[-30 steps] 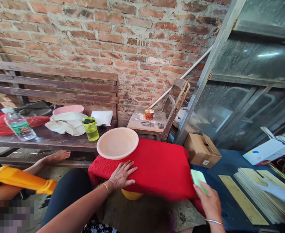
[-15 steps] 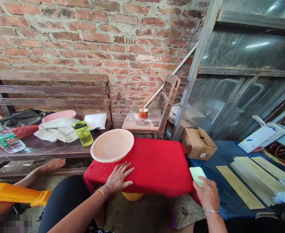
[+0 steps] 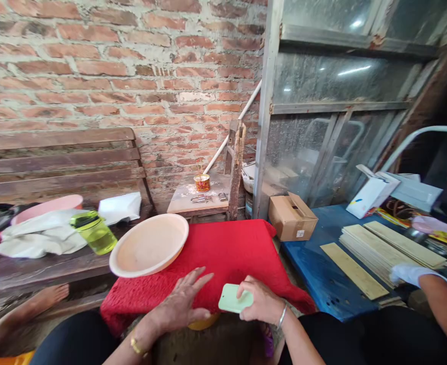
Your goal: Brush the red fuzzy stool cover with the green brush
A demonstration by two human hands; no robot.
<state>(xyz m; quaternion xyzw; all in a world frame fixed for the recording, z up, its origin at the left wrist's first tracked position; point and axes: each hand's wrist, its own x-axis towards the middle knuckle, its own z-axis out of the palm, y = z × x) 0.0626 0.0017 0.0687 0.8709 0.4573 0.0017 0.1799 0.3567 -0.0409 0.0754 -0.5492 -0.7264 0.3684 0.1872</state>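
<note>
My right hand (image 3: 259, 300) is closed on a flat, pale green, round-cornered slab (image 3: 231, 298), phone-sized, with a small dark dot near one corner. I cannot tell its exact kind. It is over the front edge of the red cloth (image 3: 223, 248) that covers a small table. To its left, my left hand (image 3: 181, 299) is open with fingers spread, holding nothing, near the same front edge. A wide, pale basin (image 3: 149, 246) sits on the cloth's left end, beyond my left hand.
A bench (image 3: 56, 263) at left bears a green bottle (image 3: 96, 233), white cloth and a pink basin. On the blue table (image 3: 303, 253) at right are a cardboard box (image 3: 292, 217) and stacked pale strips (image 3: 375, 248). Another person's white-gloved hand (image 3: 406, 274) touches the strips.
My right hand has brought the pale green slab leftward from the blue table's side to the red cloth. My left hand appears lifted off the cloth. The view has turned right; a gloved hand appears.
</note>
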